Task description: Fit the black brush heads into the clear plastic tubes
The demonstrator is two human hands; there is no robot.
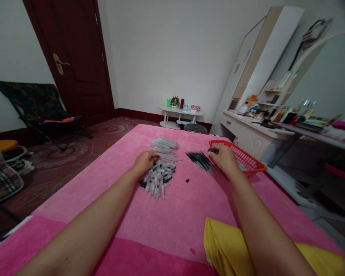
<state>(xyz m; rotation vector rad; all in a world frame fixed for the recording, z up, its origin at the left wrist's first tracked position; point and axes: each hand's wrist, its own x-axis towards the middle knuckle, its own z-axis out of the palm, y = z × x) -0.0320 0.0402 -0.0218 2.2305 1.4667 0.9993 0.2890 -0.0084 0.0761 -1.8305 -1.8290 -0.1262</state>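
Observation:
My left hand (pixel 145 163) is closed in a pinch at the top left of a heap of small whitish, pointed plastic pieces (pixel 158 180) with black bits among them. What its fingertips hold, if anything, is hidden. Just beyond lies a stack of clear, thin tubes (pixel 164 145), like pen barrels. My right hand (pixel 225 157) is pinched closed beside a bundle of slim black sticks (pixel 200 161), like pen refills. Something dark shows at its fingertips, too small to name. A single small black piece (pixel 187 180) lies apart on the pink cloth (pixel 166 218).
A red plastic basket (pixel 248 163) stands beyond my right hand at the table's right edge. Folded yellow cloth (pixel 227 245) lies under my right forearm. Further off are a low white table (pixel 181 111), a cluttered dresser (pixel 253 124) and a folding chair (pixel 43 107).

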